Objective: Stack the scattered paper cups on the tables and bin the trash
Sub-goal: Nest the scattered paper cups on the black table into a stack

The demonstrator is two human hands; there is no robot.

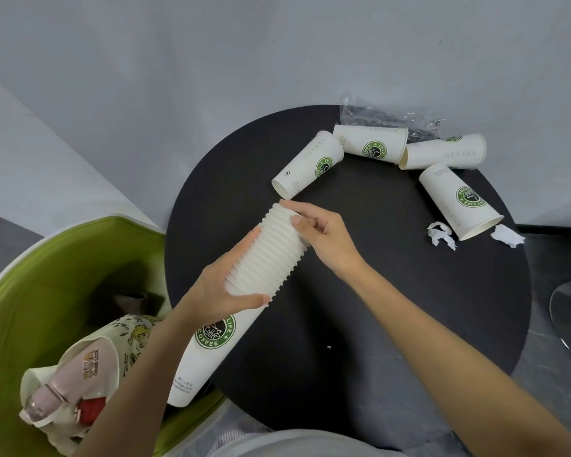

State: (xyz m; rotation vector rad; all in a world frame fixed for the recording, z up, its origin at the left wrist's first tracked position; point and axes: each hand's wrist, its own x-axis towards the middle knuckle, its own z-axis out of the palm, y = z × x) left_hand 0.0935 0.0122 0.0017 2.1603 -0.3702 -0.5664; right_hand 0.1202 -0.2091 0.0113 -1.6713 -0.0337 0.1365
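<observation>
Together, left hand [225,290] and right hand [325,240] grip a ribbed paper-cup stack [269,258].

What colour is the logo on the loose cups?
The logo is a green ring with white lettering round a dark centre; head view, clearest on the rightmost cup.

White stack of cups [264,258] and loose cups [307,164] on a black desk [376,291].
Every cup bears a round green badge with white lettering and a dark middle. The paper scraps [440,234] are white, the wrapper [376,118] clear. The tub [47,275] is lime green with a white edge, the bag [112,351] cream with cartoon drawings, the bottle [51,390] pale pink, the wall [211,61] pale grey.
</observation>
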